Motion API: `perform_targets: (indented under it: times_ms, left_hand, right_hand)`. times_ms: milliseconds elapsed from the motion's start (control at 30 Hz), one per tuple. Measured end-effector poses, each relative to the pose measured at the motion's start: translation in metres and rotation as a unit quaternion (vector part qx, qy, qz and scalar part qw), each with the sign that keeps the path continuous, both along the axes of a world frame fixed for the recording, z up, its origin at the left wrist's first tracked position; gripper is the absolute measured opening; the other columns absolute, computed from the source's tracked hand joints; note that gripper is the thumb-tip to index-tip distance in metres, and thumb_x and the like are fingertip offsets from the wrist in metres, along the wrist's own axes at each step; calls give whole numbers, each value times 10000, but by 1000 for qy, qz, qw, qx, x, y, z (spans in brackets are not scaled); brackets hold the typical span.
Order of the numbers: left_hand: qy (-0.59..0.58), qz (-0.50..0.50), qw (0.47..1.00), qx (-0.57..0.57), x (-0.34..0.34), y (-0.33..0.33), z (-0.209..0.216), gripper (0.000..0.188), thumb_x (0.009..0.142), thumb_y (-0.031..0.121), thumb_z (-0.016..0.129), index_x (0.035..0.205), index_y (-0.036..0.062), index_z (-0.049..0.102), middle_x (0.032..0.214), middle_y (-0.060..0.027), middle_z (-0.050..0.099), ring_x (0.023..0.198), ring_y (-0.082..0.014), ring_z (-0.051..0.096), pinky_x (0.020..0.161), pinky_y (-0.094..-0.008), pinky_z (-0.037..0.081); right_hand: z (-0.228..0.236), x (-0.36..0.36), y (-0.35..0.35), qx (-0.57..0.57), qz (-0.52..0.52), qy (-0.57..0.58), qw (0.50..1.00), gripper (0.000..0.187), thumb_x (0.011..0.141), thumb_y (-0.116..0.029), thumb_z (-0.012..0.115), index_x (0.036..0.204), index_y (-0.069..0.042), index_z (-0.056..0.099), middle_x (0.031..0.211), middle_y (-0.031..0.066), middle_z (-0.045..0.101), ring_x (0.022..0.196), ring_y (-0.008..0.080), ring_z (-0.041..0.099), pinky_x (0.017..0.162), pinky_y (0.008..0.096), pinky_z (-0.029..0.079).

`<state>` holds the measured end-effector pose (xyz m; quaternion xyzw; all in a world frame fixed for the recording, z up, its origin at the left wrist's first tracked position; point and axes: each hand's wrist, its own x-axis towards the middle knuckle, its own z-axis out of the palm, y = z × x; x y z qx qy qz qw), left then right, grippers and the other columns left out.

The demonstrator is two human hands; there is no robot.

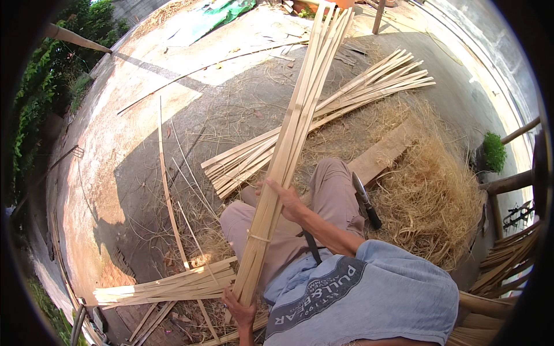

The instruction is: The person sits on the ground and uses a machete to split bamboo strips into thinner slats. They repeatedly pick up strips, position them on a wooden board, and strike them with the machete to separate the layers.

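Sunlit concrete floor [95, 167], partly shaded; green foliage [34, 109] at left.

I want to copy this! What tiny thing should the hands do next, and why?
Maybe slide the right hand farther up the bundle of strips and squeeze, while the left hand steadies the near end: the far end fans out, and the only visible band sits between the hands.

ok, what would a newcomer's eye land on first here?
Probably the long tied bundle of pale strips, slanting through the middle up to the top edge, with the right hand on it above the tie and the left hand at its lower end. Next, the fanned strips lying crosswise beyond it on the ground, and the big heap of tan shavings to the right of the person's legs.
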<state>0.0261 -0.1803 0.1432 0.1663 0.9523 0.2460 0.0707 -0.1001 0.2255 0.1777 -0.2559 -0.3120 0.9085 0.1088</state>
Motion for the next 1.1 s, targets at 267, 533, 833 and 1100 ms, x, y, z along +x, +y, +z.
perform_targets:
  times_ms: [267, 533, 833, 1100]
  left_hand:
    - [30, 46, 996, -75, 52, -24, 10, 905, 695, 301, 853, 1424, -20, 425, 1160, -275, 600, 1024, -500, 615, 864, -533, 528]
    - [52, 103, 993, -33, 73, 1, -17, 897, 675, 281, 842, 1426, 0, 440, 1164, -285, 602, 998, -497, 616, 839, -552, 509]
    - [31, 89, 994, -48, 62, -19, -26, 891, 686, 289, 831, 1431, 3, 433, 1135, -279, 601, 966, -505, 626, 809, -545, 512]
    - [113, -16, 993, -21, 1, 6, -24, 833, 744, 297, 797, 1438, -15, 459, 1130, -260, 609, 1015, -469, 613, 821, -539, 508]
  right_hand:
    - [7, -26, -28, -19, 43, 6, 999, 423, 985, -275, 689, 1226, 44, 550, 1135, 192, 690, 948, 275, 725, 789, 396, 642]
    - [15, -34, -31, 9, 51, -11, 999, 383, 966, -259, 709, 1183, 32, 586, 1026, 144, 706, 892, 245, 733, 736, 379, 646]
    - [19, -30, -35, 30, 38, -15, 999, 357, 992, -255, 683, 1185, 19, 560, 1015, 127, 693, 882, 247, 729, 704, 381, 623]
    - [18, -21, 18, 28, -55, 0, 998, 320, 993, -237, 680, 1168, 12, 581, 1025, 128, 696, 870, 229, 725, 712, 378, 622]
